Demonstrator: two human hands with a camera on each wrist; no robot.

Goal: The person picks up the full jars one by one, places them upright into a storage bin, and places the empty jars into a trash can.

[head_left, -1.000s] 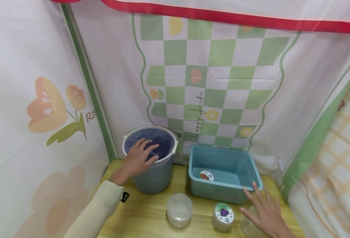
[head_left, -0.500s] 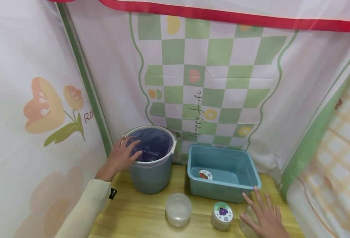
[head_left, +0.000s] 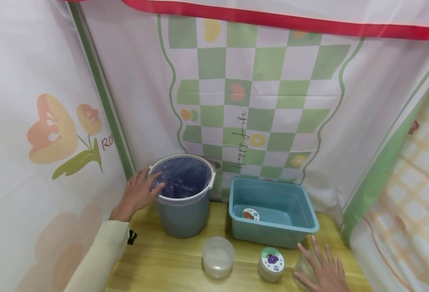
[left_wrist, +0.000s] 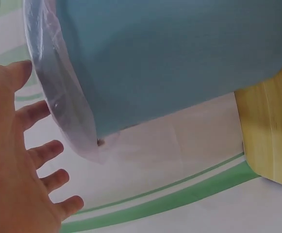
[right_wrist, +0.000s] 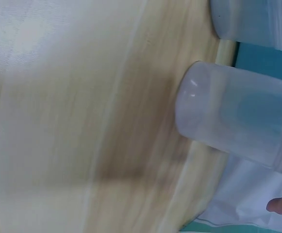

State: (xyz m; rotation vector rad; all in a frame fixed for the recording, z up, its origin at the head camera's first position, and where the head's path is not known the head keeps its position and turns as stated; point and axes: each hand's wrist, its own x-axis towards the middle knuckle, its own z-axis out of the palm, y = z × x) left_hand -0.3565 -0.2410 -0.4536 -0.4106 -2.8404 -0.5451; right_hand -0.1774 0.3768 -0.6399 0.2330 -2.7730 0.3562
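At the left rim of a blue-grey bucket (head_left: pixel 183 217) lined with a plastic bag (head_left: pixel 188 172), my left hand (head_left: pixel 135 196) is held with its fingers loosely spread. In the left wrist view the left hand (left_wrist: pixel 9 145) holds nothing, its fingertips close to the bag's folded edge; contact is unclear. My right hand (head_left: pixel 325 269) hovers with spread fingers over a clear plastic jar (head_left: pixel 303 271), partly hiding it. The right wrist view has that clear jar (right_wrist: pixel 233 114) upright on the table, with fingertips (right_wrist: pixel 281 206) near its top. A jar with an eggplant-picture lid (head_left: pixel 271 261) stands beside it.
A teal rectangular basin (head_left: pixel 272 235) sits behind the jars, with a tomato-picture round lid (head_left: pixel 251 214) inside. A clear round container (head_left: pixel 218 257) stands before the bucket on the wooden table (head_left: pixel 163 267). Patterned curtains (head_left: pixel 272 101) enclose the back and sides.
My left hand has moved left, from over the bucket's opening to beside its left rim. My right hand stays near the clear jar, with only a slight shift.
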